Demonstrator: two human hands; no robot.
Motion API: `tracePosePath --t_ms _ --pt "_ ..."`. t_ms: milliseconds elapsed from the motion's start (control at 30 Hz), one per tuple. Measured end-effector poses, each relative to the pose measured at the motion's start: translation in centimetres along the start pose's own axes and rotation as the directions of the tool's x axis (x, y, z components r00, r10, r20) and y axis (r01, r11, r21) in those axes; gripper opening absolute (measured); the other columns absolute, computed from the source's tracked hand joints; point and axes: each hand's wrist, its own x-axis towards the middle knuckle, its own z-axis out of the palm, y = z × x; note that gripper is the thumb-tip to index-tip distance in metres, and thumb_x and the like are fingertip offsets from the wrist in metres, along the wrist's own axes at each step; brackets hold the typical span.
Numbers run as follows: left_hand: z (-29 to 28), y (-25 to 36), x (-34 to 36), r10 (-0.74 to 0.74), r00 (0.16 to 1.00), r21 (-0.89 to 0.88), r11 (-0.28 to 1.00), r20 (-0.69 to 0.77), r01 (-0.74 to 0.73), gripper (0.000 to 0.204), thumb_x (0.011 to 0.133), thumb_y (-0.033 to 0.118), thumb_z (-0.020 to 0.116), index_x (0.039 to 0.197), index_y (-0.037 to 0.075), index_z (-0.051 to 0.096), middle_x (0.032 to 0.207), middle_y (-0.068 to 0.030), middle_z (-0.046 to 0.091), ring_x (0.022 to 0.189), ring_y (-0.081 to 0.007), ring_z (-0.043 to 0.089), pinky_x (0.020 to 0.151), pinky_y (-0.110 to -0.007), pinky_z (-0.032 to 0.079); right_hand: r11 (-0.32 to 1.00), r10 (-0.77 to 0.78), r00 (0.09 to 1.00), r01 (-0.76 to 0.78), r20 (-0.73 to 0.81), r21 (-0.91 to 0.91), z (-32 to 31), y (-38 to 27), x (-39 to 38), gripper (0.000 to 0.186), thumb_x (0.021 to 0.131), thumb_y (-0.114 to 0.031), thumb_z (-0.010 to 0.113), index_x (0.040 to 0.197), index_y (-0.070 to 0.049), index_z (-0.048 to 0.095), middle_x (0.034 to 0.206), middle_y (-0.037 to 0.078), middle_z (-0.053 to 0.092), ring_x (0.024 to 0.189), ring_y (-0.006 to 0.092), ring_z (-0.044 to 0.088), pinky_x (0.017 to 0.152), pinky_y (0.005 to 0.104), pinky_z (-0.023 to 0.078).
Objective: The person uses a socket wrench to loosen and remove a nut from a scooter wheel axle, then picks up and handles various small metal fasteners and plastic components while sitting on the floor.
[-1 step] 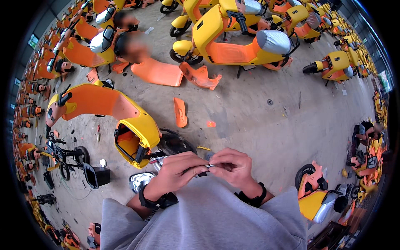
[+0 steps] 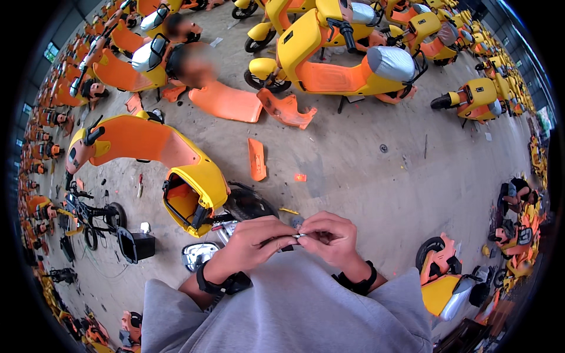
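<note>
- A small silvery metal part point(image 2: 299, 236) lies roughly level, its long axis running left to right between both hands.
- Left hand point(image 2: 256, 240) is closed, pinching its left end; right hand point(image 2: 329, 236) is closed, pinching its right end.
- The part sits just right of the yellow scooter shell point(image 2: 197, 182).

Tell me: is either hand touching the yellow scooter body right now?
No. Both the left hand and the right hand meet around a small metal part, apart from the yellow scooter body.

Scooter body shell point(image 2: 176, 159) left-front of hands; loose panel point(image 2: 256, 159) beyond.
</note>
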Motion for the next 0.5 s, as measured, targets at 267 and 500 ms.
tracePosePath --t_ms 267,500 --pt "0.4 -3.3 -2.9 -0.211 0.972 0.150 0.969 0.105 0.194 0.018 0.079 0.013 0.066 0.090 -0.002 0.065 0.078 -0.0153 0.063 0.072 -0.0309 0.060 0.066 -0.038 0.048 0.915 0.399 0.883 -0.402 0.246 -0.038 0.4 4.9 0.2 0.005 0.075 -0.001 0.068 0.077 0.000 0.063 0.078 0.002 0.062 0.065 0.0028 0.051 0.053 0.0179 0.038" --pt "1.6 -5.9 -7.0 -0.463 0.886 0.140 0.876 -0.019 0.461 0.015 0.079 0.013 0.067 0.085 -0.001 0.066 0.074 -0.0149 0.063 0.066 -0.0289 0.061 0.063 -0.035 0.049 0.815 0.579 0.686 -0.507 0.442 -0.281 1.0 11.8 -1.1 0.018 0.081 -0.013 0.067 0.095 -0.003 0.066 0.081 0.000 0.063 0.071 0.0066 0.057 0.065 0.0199 0.046"
